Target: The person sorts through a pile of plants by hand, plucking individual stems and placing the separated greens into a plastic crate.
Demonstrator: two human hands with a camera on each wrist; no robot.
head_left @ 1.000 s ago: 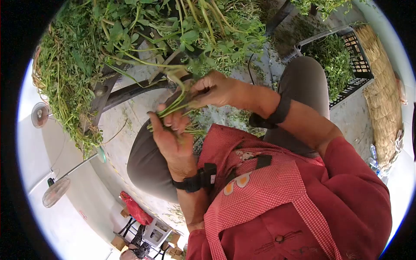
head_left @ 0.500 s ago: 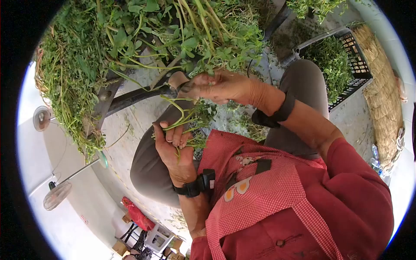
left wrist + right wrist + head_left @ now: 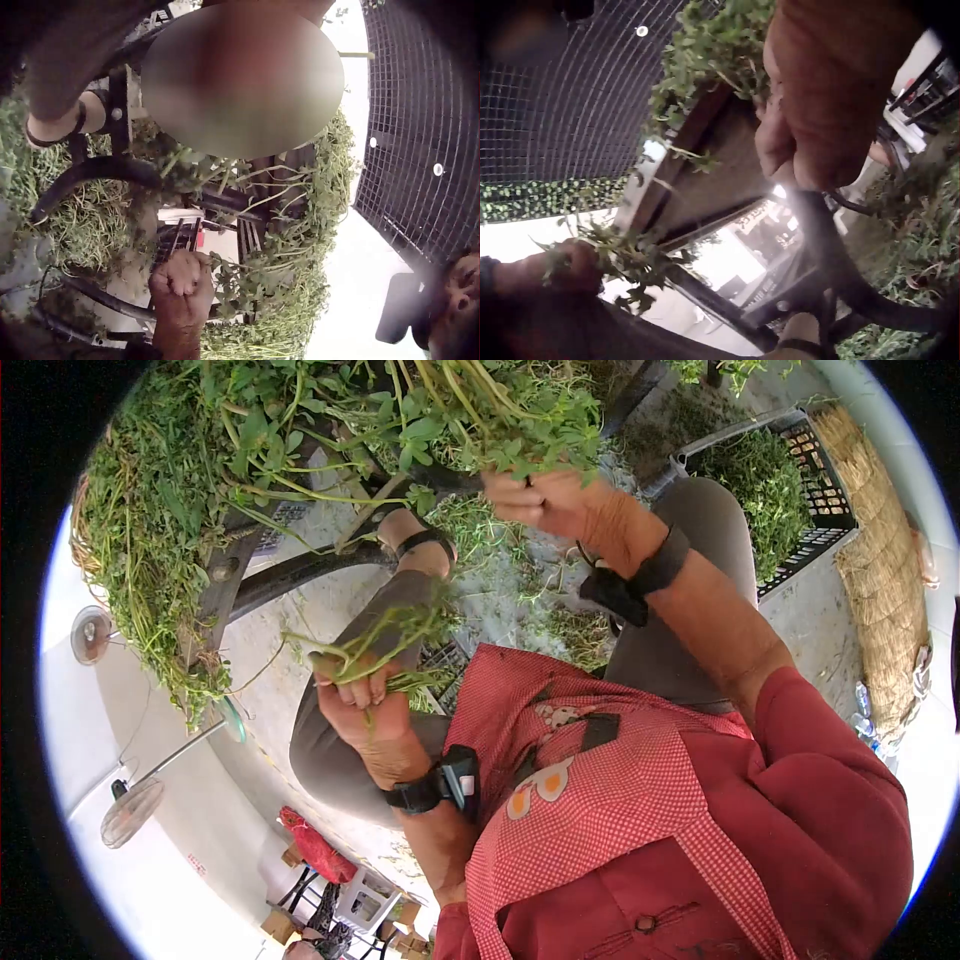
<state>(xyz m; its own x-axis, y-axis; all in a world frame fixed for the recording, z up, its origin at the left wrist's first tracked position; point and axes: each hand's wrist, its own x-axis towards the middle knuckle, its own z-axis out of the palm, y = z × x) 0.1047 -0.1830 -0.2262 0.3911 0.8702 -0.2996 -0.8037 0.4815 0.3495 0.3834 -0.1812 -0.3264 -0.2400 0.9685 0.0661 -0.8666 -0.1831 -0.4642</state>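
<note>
My left hand [image 3: 365,710] grips a small bunch of green leafy stems [image 3: 385,640] above the left knee. Its fingers are folded over the stems, and loose ends stick out on both sides. In the right wrist view the same left hand [image 3: 574,266] shows at lower left with leaves around it. My right hand [image 3: 550,500] is at the front edge of a big heap of green plants [image 3: 170,530]. Its fingers are curled in against leafy stems [image 3: 490,410]; the left wrist view shows this right hand [image 3: 180,285] as a fist beside leaves. A blurred patch covers much of the left wrist view.
The heap lies on a raised table [image 3: 727,157] with a dark curved leg bar [image 3: 290,580]. A black crate [image 3: 820,470] of greens stands at the right beside a straw roll [image 3: 880,580]. Plant scraps litter the floor [image 3: 530,575]. Fans [image 3: 130,815] stand at the left.
My right hand has left the left hand's bunch and moved up and right to the heap. The left hand, still holding its stems, has shifted slightly down and left.
</note>
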